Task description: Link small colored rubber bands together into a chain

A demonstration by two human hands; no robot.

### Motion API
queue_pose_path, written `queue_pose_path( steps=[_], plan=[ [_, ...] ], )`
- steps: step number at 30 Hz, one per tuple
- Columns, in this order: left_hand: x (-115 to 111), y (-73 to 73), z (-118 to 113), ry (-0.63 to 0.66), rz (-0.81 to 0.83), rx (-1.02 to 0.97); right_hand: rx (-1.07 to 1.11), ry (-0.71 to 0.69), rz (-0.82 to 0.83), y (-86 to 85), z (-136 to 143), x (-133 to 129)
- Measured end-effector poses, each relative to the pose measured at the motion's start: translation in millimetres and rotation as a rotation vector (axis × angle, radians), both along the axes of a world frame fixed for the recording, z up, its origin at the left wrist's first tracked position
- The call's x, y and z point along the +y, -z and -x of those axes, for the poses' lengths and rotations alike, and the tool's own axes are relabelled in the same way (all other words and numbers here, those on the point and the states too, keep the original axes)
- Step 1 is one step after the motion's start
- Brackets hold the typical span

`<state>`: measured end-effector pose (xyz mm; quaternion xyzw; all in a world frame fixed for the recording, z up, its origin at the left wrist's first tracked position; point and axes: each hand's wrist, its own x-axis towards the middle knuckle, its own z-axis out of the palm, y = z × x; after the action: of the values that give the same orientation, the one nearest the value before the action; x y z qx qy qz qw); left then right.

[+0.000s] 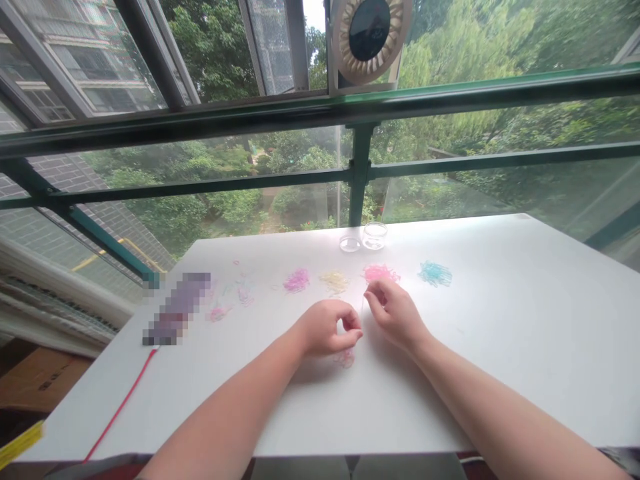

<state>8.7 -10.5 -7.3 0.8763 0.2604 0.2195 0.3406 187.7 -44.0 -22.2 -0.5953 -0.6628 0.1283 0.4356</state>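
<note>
Near the pink pile (379, 272), our left hand (325, 328) and right hand (395, 313) curl, any grip we can't tell, four single-colour piles (297, 281) gathered, scattered bands (244, 296) ungathered.

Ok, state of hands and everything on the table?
Left hand: fingertips together
Right hand: fingertips pinched
Pink pile: partly hidden
Blue pile: loosely heaped
Yellow pile: loosely heaped
Purple pile: loosely heaped
Strands at left: scattered
Strands below left hand: partly hidden
Clear dishes: adjacent
Pixelated object: unreadable
Red cord: uncoiled
</note>
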Motion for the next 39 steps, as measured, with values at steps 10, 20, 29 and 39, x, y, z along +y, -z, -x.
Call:
queue_pose_path(
  steps=[10,20,29,39],
  plan=[
    [2,-1.6,5,-0.071,0.015,-0.01,-0.013,-0.02,0.004,0.3,2,1],
    [5,-0.9,7,-0.162,0.002,-0.049,-0.041,-0.119,0.009,-2.3,5,0],
    [3,-1.1,2,-0.171,0.004,-0.078,0.006,-0.094,0.046,-1.3,3,-2],
    [7,-1.9,6,-0.205,-0.014,-0.087,0.02,-0.056,0.044,-1.4,0,1]
  ],
)
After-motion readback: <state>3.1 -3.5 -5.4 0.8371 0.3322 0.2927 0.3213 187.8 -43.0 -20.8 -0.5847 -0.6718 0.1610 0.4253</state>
